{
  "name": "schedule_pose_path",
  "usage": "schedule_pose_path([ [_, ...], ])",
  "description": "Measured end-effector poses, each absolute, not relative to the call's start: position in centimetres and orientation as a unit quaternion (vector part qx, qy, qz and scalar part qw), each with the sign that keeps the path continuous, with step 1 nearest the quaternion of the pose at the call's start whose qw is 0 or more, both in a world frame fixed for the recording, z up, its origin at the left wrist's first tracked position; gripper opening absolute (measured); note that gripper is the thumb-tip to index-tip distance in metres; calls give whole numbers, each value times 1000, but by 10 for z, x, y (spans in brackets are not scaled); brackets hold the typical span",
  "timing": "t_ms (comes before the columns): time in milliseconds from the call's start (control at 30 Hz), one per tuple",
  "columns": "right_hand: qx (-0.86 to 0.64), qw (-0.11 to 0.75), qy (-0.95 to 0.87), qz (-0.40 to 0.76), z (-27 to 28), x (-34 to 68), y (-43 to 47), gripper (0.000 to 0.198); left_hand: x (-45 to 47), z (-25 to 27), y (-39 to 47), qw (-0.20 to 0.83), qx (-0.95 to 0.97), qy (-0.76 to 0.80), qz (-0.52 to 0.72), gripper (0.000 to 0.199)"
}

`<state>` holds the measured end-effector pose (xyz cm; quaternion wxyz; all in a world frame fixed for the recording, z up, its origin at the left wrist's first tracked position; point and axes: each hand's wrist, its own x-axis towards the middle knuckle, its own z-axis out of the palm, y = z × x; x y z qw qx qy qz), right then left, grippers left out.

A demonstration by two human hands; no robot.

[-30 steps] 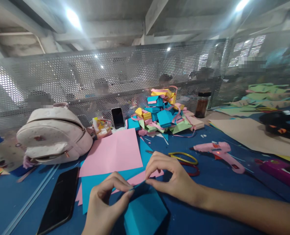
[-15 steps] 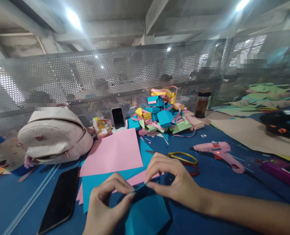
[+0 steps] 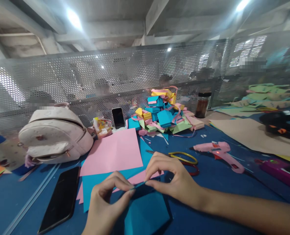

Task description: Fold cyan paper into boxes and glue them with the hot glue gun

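A folded piece of blue paper (image 3: 147, 212) is at the bottom middle, its upper edge raised off the table. My left hand (image 3: 110, 199) pinches one end of that edge between thumb and forefinger. At the other end, my right hand (image 3: 170, 179) pinches the same edge with fingertips together. Just beyond my right hand lie scissors (image 3: 184, 158) with yellow and red handles, partly hidden by its fingers. Pink sheets (image 3: 115, 151) and a blue sheet (image 3: 93, 186) are stacked behind my hands.
On the left are a black phone (image 3: 60, 199) and a white backpack (image 3: 57, 135). A pile of folded coloured paper pieces (image 3: 164, 112) stands at the back, beside a dark jar (image 3: 203, 105). A pink glue gun (image 3: 218, 151) lies right, with a purple object (image 3: 280, 173) and brown sheets (image 3: 247, 133).
Both hands keep their pinch on the blue paper's edge. They have shifted only very slightly, and the paper stays almost in the same place.
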<state>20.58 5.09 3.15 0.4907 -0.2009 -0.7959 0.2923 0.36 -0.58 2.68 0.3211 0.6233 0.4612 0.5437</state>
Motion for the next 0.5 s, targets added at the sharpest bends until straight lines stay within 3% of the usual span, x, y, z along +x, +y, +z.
schedule_pose_path([
  [500,-272,498,-740,361,26,207,70,13,-5,10,13,387,553,465,573,17],
])
